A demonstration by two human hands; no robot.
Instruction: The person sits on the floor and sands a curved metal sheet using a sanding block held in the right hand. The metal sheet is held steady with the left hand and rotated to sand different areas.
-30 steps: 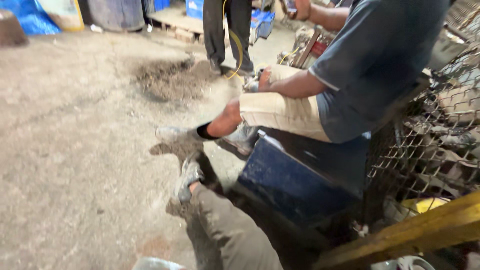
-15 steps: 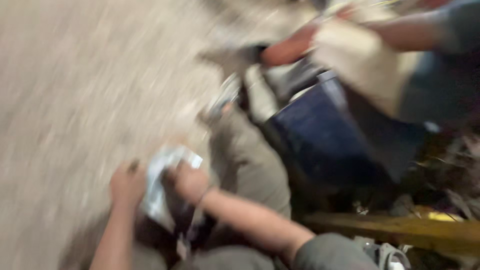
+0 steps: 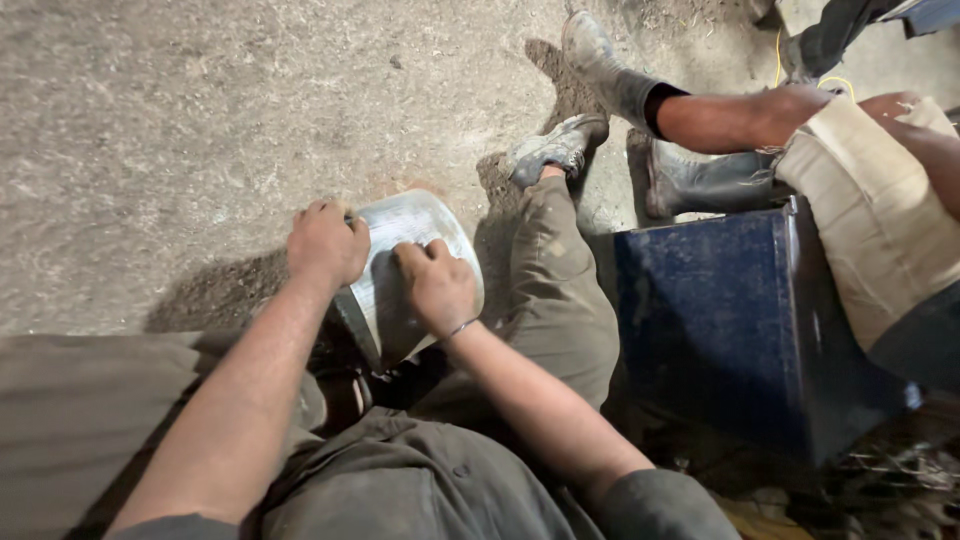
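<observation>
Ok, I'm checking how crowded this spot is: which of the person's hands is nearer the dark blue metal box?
Right. The right hand presses the face of the round silvery metal pan, on the side toward the dark blue metal box; the left hand grips the pan's far rim.

Metal pot (image 3: 400, 290) between the knees, box (image 3: 715, 330) right of it, boots (image 3: 600, 60) beyond.

— What colours do you make out?
— A dull silver round metal pan (image 3: 415, 255), scuffed grey. Olive-drab cloth trousers (image 3: 560, 300). A dusty grey laced shoe (image 3: 552, 150).
— And beside it?
— A dark blue metal box (image 3: 715, 320); beige cloth shorts (image 3: 870, 210); mottled grey-brown concrete floor (image 3: 180, 130).
</observation>
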